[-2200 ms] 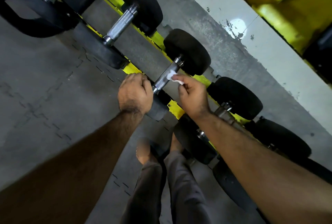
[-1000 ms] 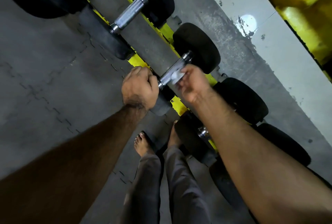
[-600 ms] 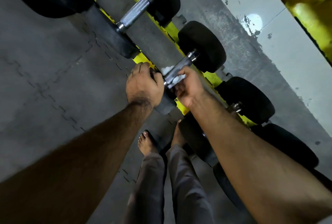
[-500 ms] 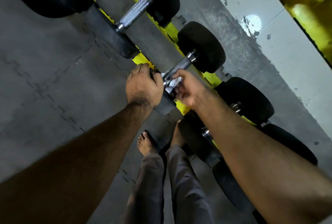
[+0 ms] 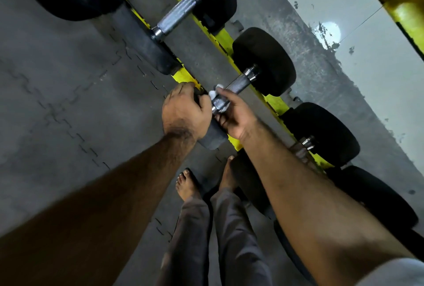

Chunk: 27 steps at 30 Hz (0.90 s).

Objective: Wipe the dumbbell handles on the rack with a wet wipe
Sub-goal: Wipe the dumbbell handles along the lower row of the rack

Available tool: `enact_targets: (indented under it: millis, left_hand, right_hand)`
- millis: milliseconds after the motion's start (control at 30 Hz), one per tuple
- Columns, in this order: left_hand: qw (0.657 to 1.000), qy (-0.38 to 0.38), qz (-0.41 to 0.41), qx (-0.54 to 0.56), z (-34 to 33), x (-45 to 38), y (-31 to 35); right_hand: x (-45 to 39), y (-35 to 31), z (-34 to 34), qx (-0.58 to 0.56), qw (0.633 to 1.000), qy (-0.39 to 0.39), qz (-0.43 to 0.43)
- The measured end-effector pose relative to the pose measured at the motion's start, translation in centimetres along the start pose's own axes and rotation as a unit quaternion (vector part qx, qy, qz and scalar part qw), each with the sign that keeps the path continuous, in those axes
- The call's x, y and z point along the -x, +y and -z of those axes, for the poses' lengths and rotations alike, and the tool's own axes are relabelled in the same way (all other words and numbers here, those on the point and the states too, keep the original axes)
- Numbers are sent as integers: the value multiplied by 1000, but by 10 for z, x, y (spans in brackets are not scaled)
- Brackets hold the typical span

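The right hand point(image 5: 234, 117) is curled around the near end of a dumbbell handle point(image 5: 238, 84), with a white wet wipe point(image 5: 214, 95) pinched between its fingers and the knurled metal; the wipe bunches out at the 10 o'clock side of the hand and a small fold of it shows under the bar. The left hand point(image 5: 185, 111) sits just beside it at 9 o'clock, fingers curled over the top of the dumbbell's near black weight point(image 5: 212, 137), which it grips from above. The handle runs from the hands toward 1 o'clock and ends at a chrome collar against the far black weight point(image 5: 263, 60). This dumbbell lies across the yellow rack point(image 5: 223, 38), whose rails run from 11 o'clock down to 4 o'clock through the middle of the view. At 11 o'clock from the hands a second dumbbell point(image 5: 179, 18) rests on the same rack, its bare silver handle untouched by either hand. At 4 o'clock more dumbbells point(image 5: 321, 131) sit on the rack, partly hidden behind the right forearm. At 6 o'clock the person's bare feet point(image 5: 187, 184) and grey trousers point(image 5: 206, 239) stand on the dark interlocking floor mat point(image 5: 68, 102). A pale wall panel point(image 5: 367, 56) with chipped paint fills the 2 o'clock corner.
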<state>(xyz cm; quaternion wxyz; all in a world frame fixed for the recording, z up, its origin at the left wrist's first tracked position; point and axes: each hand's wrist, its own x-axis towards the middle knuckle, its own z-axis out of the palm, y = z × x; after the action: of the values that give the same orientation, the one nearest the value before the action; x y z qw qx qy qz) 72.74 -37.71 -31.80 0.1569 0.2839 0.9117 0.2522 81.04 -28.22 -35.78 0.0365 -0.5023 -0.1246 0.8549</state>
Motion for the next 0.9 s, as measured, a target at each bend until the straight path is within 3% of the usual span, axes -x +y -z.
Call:
enact_targets:
  millis: [100, 233, 400, 533, 700, 833, 900]
  left_hand:
    - [1000, -4, 5, -4, 1, 0, 0]
    - [1000, -8, 1, -4, 2, 0, 1]
    - [1000, -10, -1, -4, 3, 0, 2]
    - [1000, -5, -9, 1, 2, -1, -1]
    - [1000, -13, -11, 1, 4, -1, 1]
    - [1000, -24, -7, 10, 4, -1, 0]
    - [999, -33, -3, 8, 5, -1, 1]
  right_hand:
    - [0, -11, 2, 32, 999, -3, 16]
    - [-5, -29, 4, -100, 991, 19, 91]
    - [2, -15, 1, -7, 1000, -2, 28]
    - [-8, -34, 2, -178, 979, -4, 102]
    - [-3, -21, 2, -143, 986, -20, 80]
    - [-6, -40, -6, -296, 949, -1, 104]
    - [-2, -24, -12, -275, 953, 1, 125]
